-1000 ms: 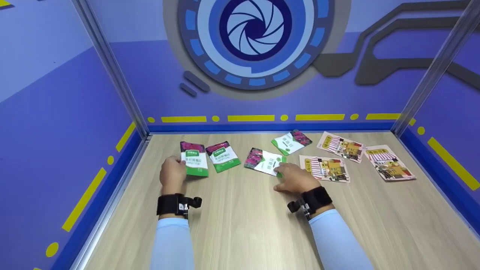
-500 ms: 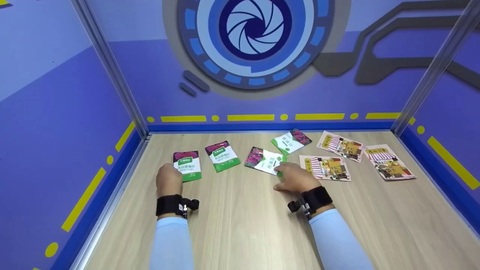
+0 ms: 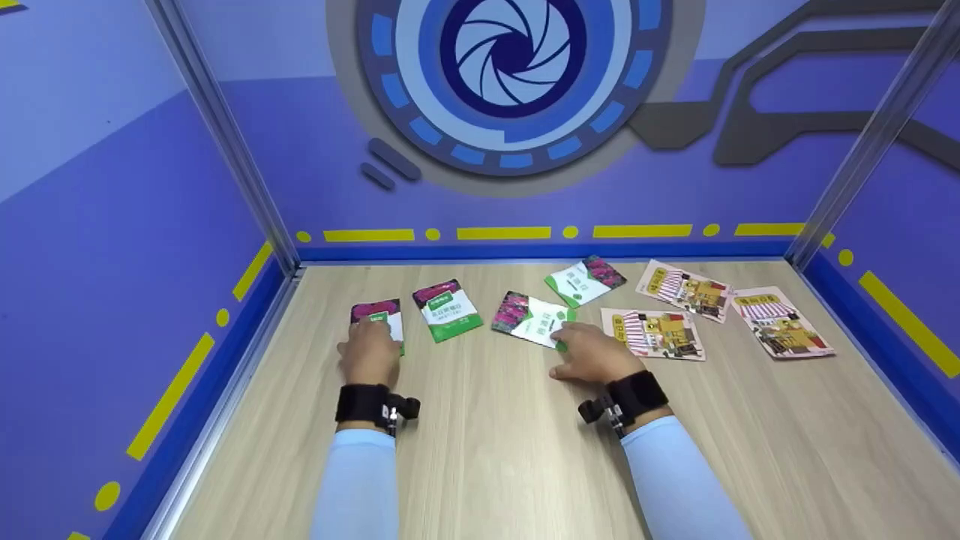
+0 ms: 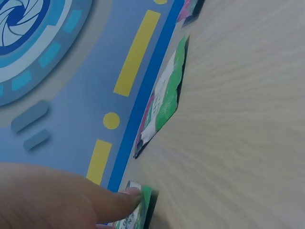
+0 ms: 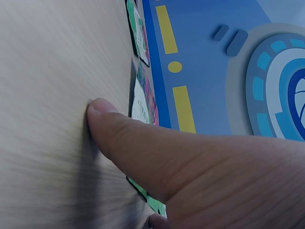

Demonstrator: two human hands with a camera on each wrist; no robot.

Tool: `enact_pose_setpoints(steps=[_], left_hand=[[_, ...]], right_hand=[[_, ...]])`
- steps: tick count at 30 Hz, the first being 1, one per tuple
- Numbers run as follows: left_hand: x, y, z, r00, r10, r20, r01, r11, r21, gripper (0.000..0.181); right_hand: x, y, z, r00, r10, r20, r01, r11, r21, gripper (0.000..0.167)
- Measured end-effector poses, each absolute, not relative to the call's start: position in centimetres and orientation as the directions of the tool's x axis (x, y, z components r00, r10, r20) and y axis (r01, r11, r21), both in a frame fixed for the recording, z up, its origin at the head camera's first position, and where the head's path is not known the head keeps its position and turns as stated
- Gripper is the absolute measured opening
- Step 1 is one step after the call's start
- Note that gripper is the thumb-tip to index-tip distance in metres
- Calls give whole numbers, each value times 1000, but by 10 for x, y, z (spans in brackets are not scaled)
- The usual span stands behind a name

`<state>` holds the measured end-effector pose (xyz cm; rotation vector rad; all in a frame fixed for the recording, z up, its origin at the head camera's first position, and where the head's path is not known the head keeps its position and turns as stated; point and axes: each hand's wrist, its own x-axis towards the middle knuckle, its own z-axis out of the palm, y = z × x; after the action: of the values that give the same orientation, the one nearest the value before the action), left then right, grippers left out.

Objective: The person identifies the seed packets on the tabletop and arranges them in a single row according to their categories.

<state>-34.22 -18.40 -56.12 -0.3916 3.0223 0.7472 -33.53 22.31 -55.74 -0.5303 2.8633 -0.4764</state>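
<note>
My left hand [image 3: 370,351] lies over the lower part of the leftmost seed packet [image 3: 390,308], which has a flower picture, a white middle and green. In the left wrist view its thumb [image 4: 116,202] rests on that packet; the other fingers are hidden. A matching packet [image 3: 448,310] lies just to the right, apart from the hand. My right hand [image 3: 596,354] touches the green end of a white flower packet [image 3: 529,319] with its fingertips. Its thumb [image 5: 124,138] stretches out over the tabletop in the right wrist view.
Another white flower packet [image 3: 585,281] lies farther back. Three pink packets with a striped-awning shop picture, among them one beside my right hand [image 3: 656,334], lie at the right. Blue-purple panels [image 3: 300,165] wall the wooden table [image 3: 480,450] at the back and both sides.
My left hand drew the leftmost packet left and nearer, then shifted right from its edge to lie over it. The right hand stayed in place.
</note>
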Motion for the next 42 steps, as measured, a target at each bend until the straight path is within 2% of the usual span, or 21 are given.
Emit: enact_pose_setpoints(steps=[6,25,29,33,37,42], left_hand=[[-343,-184,-563,-976,-217,-24,-208,893,399,37],[-343,-187,-566,-982,-189,27,-164,908,385,38],[-345,-187,-565,-985,-169,31,-142,901,411,44],[-351,-181,-558,-990,-132,56,-93,890,446,53],[-354,-167,-551,-995,-43,93,4,893,450,51],[-350,-140,-551,-998,43,49,61,873,485,55]], right_hand=[[-337,224,-557,-923,-358,-139,-295,892,-343,77],[-336,222,-557,-926,-353,-133,-291,892,-345,77],[-336,222,-558,-922,-366,-128,-309,893,-327,76],[-336,223,-557,-924,-360,-129,-305,897,-319,76],[-335,223,-557,-928,-348,-133,-292,901,-322,76],[-334,221,-558,-928,-344,-145,-282,900,-332,77]])
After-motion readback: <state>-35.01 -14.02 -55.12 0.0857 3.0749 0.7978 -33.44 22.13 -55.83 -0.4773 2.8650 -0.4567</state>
